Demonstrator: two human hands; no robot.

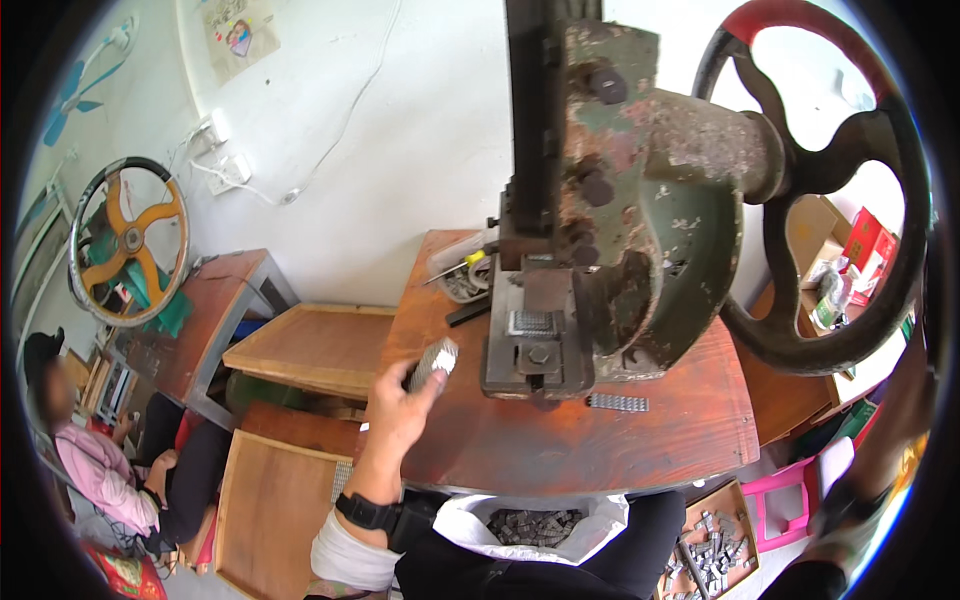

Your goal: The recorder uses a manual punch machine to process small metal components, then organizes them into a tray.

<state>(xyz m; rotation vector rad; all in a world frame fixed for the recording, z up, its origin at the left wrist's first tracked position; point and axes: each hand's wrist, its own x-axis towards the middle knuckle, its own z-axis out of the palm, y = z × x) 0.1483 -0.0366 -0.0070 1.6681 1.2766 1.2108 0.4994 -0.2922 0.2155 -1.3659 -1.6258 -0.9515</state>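
My left hand [400,415] grips a small stack of grey metal pieces [433,365] between thumb and fingers, just above the wooden table, left of the press. The green hand press [655,200] stands on the table. On its die base [540,375] lies a ridged metal piece [533,322]. A perforated metal strip [617,402] rests on the table right of the base. My right arm [870,485] reaches up at the right edge, beside the press's large handwheel [905,290]. It is blurred and dark there, so its fingers cannot be made out.
A white bag [455,525] of small dark metal pieces sits on my lap. Lower right is a tray [742,500] of loose metal pieces, beside a pink stool [780,500]. Wooden trays [280,500] stand at left; a seated person [110,470] is farther left. A plastic tub [460,285] holds a yellow-handled screwdriver [470,260].
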